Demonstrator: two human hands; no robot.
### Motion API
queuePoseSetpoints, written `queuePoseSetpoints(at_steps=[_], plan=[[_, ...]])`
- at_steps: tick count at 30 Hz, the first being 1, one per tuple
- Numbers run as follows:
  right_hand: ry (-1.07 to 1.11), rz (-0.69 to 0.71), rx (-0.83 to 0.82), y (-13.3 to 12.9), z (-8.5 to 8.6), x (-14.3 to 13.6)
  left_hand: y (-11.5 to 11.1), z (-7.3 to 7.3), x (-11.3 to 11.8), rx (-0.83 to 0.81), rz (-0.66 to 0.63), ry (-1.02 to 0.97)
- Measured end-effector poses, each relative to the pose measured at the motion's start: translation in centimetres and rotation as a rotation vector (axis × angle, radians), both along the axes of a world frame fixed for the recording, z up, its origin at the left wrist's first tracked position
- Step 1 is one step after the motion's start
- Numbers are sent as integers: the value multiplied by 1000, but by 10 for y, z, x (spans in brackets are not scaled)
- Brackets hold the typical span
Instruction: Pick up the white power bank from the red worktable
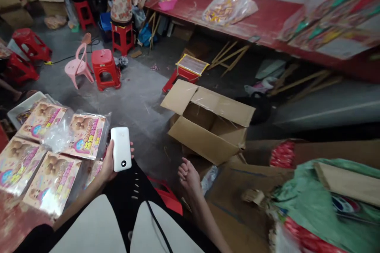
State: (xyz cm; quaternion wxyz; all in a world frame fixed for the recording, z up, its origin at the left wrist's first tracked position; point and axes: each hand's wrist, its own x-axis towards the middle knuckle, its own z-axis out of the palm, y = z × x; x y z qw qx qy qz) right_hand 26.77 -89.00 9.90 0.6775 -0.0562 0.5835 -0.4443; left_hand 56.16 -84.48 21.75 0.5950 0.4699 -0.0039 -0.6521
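Left hand [109, 164] gripping white device [121, 149], right hand [187, 176] loosely curled, empty

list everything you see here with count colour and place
white device: 1, white, in the left hand
printed packets: several, pink and tan, lower left
open cardboard box: 1, brown, floor centre
red stools: several, red, floor upper left
pink chair: 1, pink, beside a red stool
long bench: 1, red, along the wall
clear bag: 1, clear, yellow contents, on the bench
green sack: 1, green, lower right
left hand: holds the device
right hand: loosely curled, empty
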Motion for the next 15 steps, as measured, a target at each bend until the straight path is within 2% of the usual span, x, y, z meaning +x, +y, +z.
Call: queuePoseSetpoints(at_steps=[2, 4, 7, 10, 12, 15], plan=[[8, -45, 47, -6, -11, 5, -30, -5, 6, 43, -15, 13], [10, -74, 80, -25, -23, 22, -63, -11, 18, 59, -26, 10], [27, -89, 88, -79, -36, 56, -121, -19, 40, 61, 15, -33], [63, -39, 75, -139, -38, 79, -183, -21, 59, 93, 74, -51], [102, 20, 65, -173, -34, 78, -224, -20, 66, 129, 88, -40], [177, 113, 57, -211, -30, 53, -285, -21, 69, 168, 84, -18]])
